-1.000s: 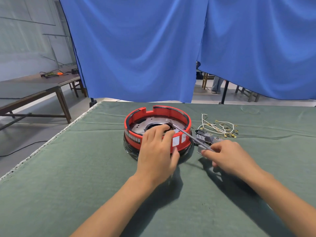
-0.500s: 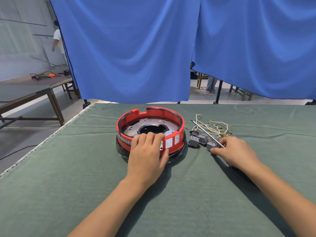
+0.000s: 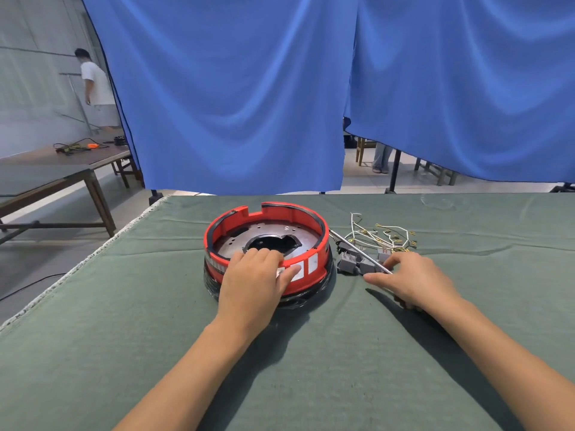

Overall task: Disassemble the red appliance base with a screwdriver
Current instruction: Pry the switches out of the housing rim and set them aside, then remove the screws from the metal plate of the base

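Left hand (image 3: 253,283) gripped the rigid, likely heavy red base (image 3: 267,250) at its near rim; right hand (image 3: 413,279) pinched the slim, stiff screwdriver (image 3: 361,251) on the tabletop (image 3: 93,353).

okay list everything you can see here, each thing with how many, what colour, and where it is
red appliance base: one, red ring on black bottom, metal plate inside, table centre
screwdriver: one, silver shaft, lying right of the base
grey blocks: several, grey, under the shaft
wires: a bundle, white with yellow ends, behind the blocks
table cloth: one, green
curtains: blue, behind the table
side table: one, brown, far left
person: one, white top, far left
left hand: grips the base's near rim
right hand: on the screwdriver's near end
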`<state>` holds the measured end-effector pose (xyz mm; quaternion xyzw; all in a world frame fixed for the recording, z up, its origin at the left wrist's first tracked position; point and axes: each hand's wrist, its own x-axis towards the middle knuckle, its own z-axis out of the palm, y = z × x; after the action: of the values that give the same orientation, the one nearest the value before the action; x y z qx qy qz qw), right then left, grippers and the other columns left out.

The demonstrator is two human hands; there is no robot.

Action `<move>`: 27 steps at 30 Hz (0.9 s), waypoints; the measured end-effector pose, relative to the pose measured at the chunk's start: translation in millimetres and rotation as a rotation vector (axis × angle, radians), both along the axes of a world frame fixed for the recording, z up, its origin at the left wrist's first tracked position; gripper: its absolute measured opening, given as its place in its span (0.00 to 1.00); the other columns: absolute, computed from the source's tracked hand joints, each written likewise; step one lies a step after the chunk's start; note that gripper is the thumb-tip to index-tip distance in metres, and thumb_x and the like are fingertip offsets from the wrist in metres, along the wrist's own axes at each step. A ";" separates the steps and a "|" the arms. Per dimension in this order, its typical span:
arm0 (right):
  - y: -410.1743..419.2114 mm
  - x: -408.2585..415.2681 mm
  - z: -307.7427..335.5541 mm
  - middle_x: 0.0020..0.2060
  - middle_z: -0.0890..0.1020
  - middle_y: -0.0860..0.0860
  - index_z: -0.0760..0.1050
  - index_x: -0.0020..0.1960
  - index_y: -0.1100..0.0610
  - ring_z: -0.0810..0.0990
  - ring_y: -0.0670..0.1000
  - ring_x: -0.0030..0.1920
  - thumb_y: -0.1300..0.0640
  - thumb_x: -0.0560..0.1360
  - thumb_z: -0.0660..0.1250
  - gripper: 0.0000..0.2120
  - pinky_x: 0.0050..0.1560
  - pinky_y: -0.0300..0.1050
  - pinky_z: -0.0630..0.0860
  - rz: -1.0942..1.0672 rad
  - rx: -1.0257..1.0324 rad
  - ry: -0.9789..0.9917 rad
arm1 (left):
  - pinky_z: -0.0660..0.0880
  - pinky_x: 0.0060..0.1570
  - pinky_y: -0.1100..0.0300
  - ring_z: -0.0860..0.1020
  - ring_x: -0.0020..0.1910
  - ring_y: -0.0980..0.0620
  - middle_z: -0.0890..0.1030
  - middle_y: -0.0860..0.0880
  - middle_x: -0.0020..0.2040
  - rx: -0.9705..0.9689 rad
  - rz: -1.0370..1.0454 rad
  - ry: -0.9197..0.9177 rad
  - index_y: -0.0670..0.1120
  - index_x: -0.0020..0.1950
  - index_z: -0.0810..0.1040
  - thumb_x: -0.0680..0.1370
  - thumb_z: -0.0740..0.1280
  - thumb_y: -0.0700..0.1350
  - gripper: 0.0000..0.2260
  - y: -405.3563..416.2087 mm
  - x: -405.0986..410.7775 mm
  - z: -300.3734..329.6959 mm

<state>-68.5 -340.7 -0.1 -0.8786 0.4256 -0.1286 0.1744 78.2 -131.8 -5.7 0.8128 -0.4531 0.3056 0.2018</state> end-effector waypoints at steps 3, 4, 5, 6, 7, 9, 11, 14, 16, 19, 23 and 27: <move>2.6 -3.7 9.5 0.27 0.79 0.46 0.76 0.37 0.49 0.78 0.47 0.28 0.33 0.63 0.72 0.20 0.32 0.41 0.72 0.008 0.053 -0.111 | 0.70 0.37 0.55 0.77 0.31 0.46 0.78 0.50 0.30 -0.004 -0.068 0.041 0.43 0.37 0.79 0.74 0.70 0.54 0.14 2.7 5.0 3.7; 4.1 -4.2 12.7 0.26 0.79 0.45 0.77 0.36 0.49 0.76 0.46 0.25 0.34 0.62 0.73 0.19 0.30 0.41 0.70 0.014 0.079 -0.173 | 0.70 0.37 0.54 0.77 0.31 0.46 0.79 0.49 0.30 -0.026 -0.079 0.065 0.43 0.37 0.79 0.74 0.70 0.53 0.14 3.3 5.4 5.2; 6.2 -4.3 15.6 0.24 0.78 0.46 0.78 0.35 0.50 0.74 0.45 0.22 0.36 0.63 0.73 0.18 0.28 0.40 0.67 0.026 0.113 -0.241 | 0.70 0.38 0.54 0.77 0.32 0.45 0.80 0.49 0.31 -0.062 -0.082 0.086 0.43 0.37 0.80 0.75 0.69 0.53 0.14 4.0 5.4 7.6; 9.4 -3.8 18.6 0.23 0.77 0.46 0.78 0.34 0.52 0.71 0.46 0.20 0.38 0.64 0.74 0.17 0.26 0.39 0.65 0.046 0.153 -0.307 | 0.70 0.40 0.53 0.78 0.34 0.45 0.80 0.49 0.33 -0.112 -0.080 0.112 0.44 0.38 0.80 0.75 0.68 0.54 0.14 4.7 5.5 11.7; 13.3 -3.0 21.3 0.23 0.75 0.47 0.78 0.35 0.53 0.68 0.48 0.18 0.40 0.65 0.74 0.17 0.25 0.38 0.63 0.073 0.197 -0.366 | 0.69 0.40 0.53 0.78 0.35 0.45 0.81 0.49 0.34 -0.195 -0.077 0.147 0.44 0.38 0.79 0.76 0.67 0.54 0.14 5.6 6.2 17.3; 23.4 0.4 26.3 0.23 0.73 0.50 0.76 0.36 0.57 0.64 0.50 0.16 0.45 0.70 0.72 0.16 0.21 0.35 0.60 0.131 0.284 -0.457 | 0.68 0.38 0.58 0.77 0.34 0.51 0.80 0.54 0.32 -0.460 -0.087 0.285 0.48 0.36 0.78 0.77 0.64 0.55 0.15 8.8 8.6 33.4; 34.5 5.6 31.1 0.24 0.72 0.53 0.73 0.36 0.62 0.62 0.50 0.16 0.49 0.73 0.70 0.17 0.19 0.34 0.58 0.178 0.350 -0.531 | 0.66 0.32 0.65 0.72 0.28 0.59 0.75 0.58 0.26 -0.754 -0.120 0.490 0.51 0.32 0.73 0.78 0.61 0.59 0.18 13.0 12.9 49.4; 50.6 14.2 38.9 0.24 0.71 0.53 0.74 0.38 0.65 0.62 0.50 0.16 0.53 0.75 0.68 0.15 0.19 0.34 0.57 0.224 0.429 -0.641 | 0.67 0.27 0.61 0.67 0.21 0.60 0.71 0.58 0.20 -1.150 -0.086 0.832 0.49 0.26 0.72 0.80 0.60 0.56 0.24 21.0 24.2 66.4; 59.7 19.1 41.7 0.24 0.73 0.53 0.76 0.40 0.66 0.62 0.50 0.16 0.55 0.76 0.67 0.14 0.18 0.34 0.58 0.245 0.462 -0.674 | 0.69 0.30 0.60 0.69 0.23 0.58 0.72 0.57 0.22 -1.367 -0.042 1.105 0.49 0.24 0.72 0.80 0.62 0.54 0.23 26.5 31.5 67.9; 70.7 24.4 41.4 0.25 0.75 0.50 0.74 0.37 0.63 0.64 0.50 0.16 0.53 0.75 0.68 0.14 0.19 0.35 0.59 0.281 0.435 -0.674 | 0.76 0.35 0.59 0.77 0.29 0.52 0.80 0.52 0.31 -1.482 -0.134 1.517 0.48 0.34 0.78 0.76 0.68 0.51 0.13 29.7 36.7 59.0; 78.3 27.2 39.7 0.30 0.79 0.52 0.77 0.38 0.58 0.67 0.49 0.16 0.51 0.75 0.68 0.12 0.19 0.35 0.62 0.297 0.417 -0.701 | 0.75 0.44 0.54 0.77 0.37 0.48 0.79 0.47 0.38 -1.333 -0.394 1.778 0.47 0.41 0.78 0.78 0.61 0.48 0.10 33.4 40.4 42.4; 76.9 27.1 37.2 0.26 0.76 0.50 0.78 0.38 0.56 0.66 0.49 0.17 0.56 0.74 0.69 0.07 0.19 0.36 0.63 0.298 0.430 -0.710 | 0.77 0.31 0.62 0.78 0.26 0.50 0.77 0.48 0.26 -1.334 -0.448 1.830 0.45 0.30 0.78 0.79 0.56 0.44 0.20 37.5 44.9 31.9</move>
<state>-41.4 -263.8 37.1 -0.7753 0.2251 -0.3047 0.5054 123.1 -94.3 26.2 0.3632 -0.0196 -0.2621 0.8939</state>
